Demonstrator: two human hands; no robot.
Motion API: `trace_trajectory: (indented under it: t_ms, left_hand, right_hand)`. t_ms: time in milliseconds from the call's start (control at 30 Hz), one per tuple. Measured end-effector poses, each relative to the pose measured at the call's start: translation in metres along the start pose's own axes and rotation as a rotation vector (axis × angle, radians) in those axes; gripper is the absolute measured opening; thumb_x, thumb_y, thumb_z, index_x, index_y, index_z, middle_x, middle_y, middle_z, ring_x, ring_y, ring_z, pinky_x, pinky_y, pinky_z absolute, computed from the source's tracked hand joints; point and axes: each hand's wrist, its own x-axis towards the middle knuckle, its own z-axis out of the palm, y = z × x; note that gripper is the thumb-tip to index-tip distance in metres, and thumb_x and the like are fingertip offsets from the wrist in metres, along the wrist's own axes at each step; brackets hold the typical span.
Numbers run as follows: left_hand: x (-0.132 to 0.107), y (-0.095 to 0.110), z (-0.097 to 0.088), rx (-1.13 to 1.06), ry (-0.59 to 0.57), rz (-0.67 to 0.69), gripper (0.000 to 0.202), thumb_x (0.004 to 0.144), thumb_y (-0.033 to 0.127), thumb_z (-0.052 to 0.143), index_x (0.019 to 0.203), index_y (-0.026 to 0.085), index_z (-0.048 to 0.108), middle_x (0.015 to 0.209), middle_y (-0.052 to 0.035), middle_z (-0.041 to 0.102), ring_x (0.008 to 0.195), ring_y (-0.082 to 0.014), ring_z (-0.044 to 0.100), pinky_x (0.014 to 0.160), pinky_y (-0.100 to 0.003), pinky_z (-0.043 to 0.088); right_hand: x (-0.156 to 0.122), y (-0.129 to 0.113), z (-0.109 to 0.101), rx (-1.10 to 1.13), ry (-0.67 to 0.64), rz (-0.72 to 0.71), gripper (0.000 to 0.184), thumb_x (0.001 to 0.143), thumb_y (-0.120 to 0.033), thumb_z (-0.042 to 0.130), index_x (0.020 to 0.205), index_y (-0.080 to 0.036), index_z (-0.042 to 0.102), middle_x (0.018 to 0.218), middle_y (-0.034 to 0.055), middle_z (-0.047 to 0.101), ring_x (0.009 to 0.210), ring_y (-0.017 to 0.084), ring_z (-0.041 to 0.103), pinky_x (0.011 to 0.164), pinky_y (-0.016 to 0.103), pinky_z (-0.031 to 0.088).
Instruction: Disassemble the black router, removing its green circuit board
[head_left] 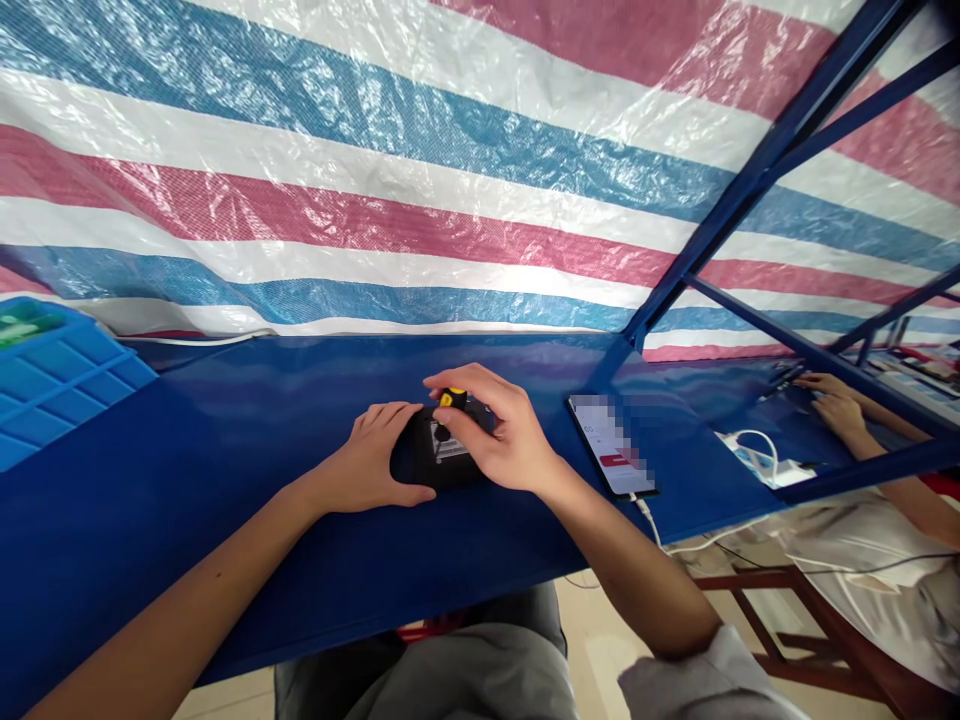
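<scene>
A small black device (420, 465) with a pale label lies on the blue table in front of me. My left hand (371, 462) is wrapped round its left side, thumb along the near edge and fingers at the far edge. Above the label, my right hand (499, 425) grips a short screwdriver (453, 398) by its yellow and black handle. The screwdriver points down at the device; I cannot tell whether its tip sits in a screw. My right hand covers the device's right part.
A phone (613, 445) with a white charging cable (646, 520) lies to the right. At the far left stands a blue plastic crate (67, 385). Blue metal frame bars (705, 230) rise at the right. Beyond them a co-worker's hands (836, 400) are over the table (300, 600).
</scene>
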Motion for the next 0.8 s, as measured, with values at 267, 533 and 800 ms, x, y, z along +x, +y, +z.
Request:
trace_trajectory:
  t_ms: [267,533,800]
  left_hand:
    - [0.0003,0.0002,0.0003,0.008,-0.003,-0.013,0.11,0.073,0.075,0.079,0.161,0.022,0.039,0.167,-0.0199,0.042,0.159,-0.0504,0.03,0.128,-0.069,0.028]
    - [0.0011,-0.0024,0.0031,0.016,-0.006,-0.022,0.113,0.074,0.077,0.077,0.163,0.021,0.036,0.168,-0.0207,0.041,0.159,-0.0485,0.03,0.129,-0.066,0.027]
    - [0.0037,-0.0031,0.0027,0.021,0.011,-0.011,0.109,0.073,0.075,0.078,0.16,0.021,0.04,0.161,-0.019,0.046,0.153,-0.0478,0.037,0.126,-0.065,0.031]
  right_hand:
    - [-0.0035,0.0025,0.001,-0.005,-0.024,-0.024,0.022,0.108,-0.023,0.049,0.125,-0.024,0.062,0.128,0.0103,0.075,0.12,0.023,0.074,0.1,0.042,0.064]
    - [-0.0016,0.0017,0.0018,0.057,0.041,0.012,0.021,0.106,-0.024,0.064,0.127,-0.026,0.068,0.114,0.0062,0.077,0.105,0.02,0.075,0.093,0.037,0.064]
    - [-0.0011,0.0015,0.0016,0.045,0.044,-0.039,0.015,0.105,-0.022,0.06,0.118,-0.024,0.068,0.119,0.0082,0.074,0.112,0.022,0.073,0.097,0.04,0.063]
